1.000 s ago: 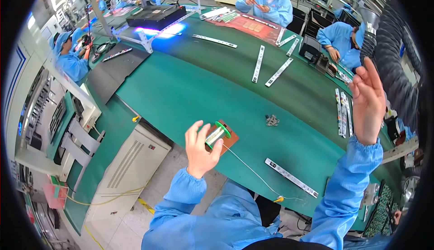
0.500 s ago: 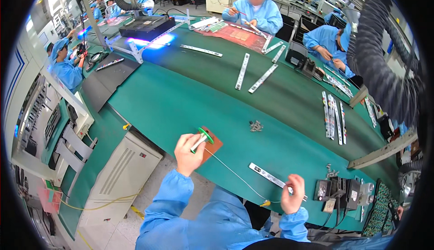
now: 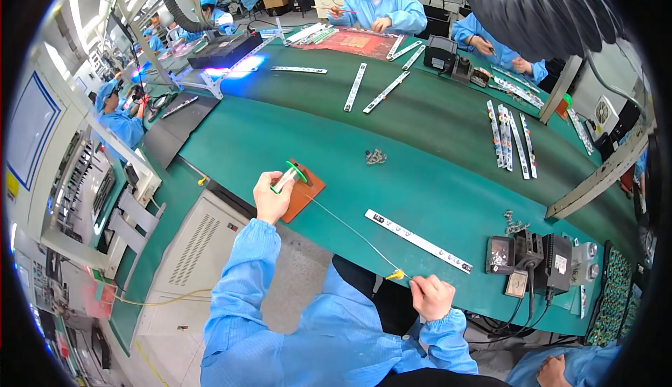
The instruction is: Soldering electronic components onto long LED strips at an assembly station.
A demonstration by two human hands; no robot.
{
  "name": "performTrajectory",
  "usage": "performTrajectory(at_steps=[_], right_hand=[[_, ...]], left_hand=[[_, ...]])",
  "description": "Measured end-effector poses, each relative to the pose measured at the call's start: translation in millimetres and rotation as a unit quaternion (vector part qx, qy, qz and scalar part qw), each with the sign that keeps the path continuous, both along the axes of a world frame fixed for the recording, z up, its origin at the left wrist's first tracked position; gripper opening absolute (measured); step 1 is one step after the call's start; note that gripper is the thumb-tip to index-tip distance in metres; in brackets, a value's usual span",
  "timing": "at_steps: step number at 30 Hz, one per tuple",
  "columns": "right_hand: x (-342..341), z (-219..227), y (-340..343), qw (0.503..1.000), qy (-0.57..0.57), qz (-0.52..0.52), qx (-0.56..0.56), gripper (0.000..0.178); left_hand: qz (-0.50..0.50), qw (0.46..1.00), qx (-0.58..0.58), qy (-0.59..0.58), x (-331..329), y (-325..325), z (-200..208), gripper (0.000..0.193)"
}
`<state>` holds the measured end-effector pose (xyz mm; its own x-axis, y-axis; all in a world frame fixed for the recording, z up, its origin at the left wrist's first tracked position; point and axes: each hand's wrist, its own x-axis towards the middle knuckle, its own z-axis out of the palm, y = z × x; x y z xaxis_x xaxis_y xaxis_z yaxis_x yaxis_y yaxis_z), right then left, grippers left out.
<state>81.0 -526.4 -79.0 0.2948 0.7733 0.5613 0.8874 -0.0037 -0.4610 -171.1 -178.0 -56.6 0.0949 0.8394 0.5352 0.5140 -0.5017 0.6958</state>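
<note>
My left hand [image 3: 271,199] grips a small spool [image 3: 288,177] with green flanges, above a brown rectangular board [image 3: 308,189] near the table's front edge. From the spool a thin silvery wire, probably solder wire [image 3: 353,229], runs to the right. Its other end reaches my right hand [image 3: 432,297], whose fingers are pinched together on it. Close to those fingertips a yellow clip-like piece [image 3: 396,274] sits at the table edge. Beyond my right hand lies a long white circuit strip [image 3: 418,240] with small dark parts.
A soldering station [image 3: 530,255] stands at the right, with small metal pieces [image 3: 516,222] behind it. Another small pile of parts [image 3: 376,156] lies mid-table. More white strips [image 3: 505,138] lie on the darker belt. Co-workers sit across; another person's hand [image 3: 553,371] shows at lower right.
My right hand has moved off the white strip toward the table's front edge, near the yellow piece. The wire is straighter. My view has shifted; the left hand still holds the spool.
</note>
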Motion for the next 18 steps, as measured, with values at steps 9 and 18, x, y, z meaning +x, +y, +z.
performTrajectory(at_steps=[9, 18], right_hand=[[8.9, 3.8, -0.6, 0.999, 0.012, -0.020, 0.030, 0.016], [8.7, -2.6, -1.2, 0.996, 0.065, 0.043, 0.044, 0.025]], left_hand=[[-0.015, 1.000, -0.011, 0.010, -2.8, 2.9, -5.7, 0.030], [-0.022, 1.000, 0.012, -0.004, -13.3, -0.6, -5.9, 0.023]])
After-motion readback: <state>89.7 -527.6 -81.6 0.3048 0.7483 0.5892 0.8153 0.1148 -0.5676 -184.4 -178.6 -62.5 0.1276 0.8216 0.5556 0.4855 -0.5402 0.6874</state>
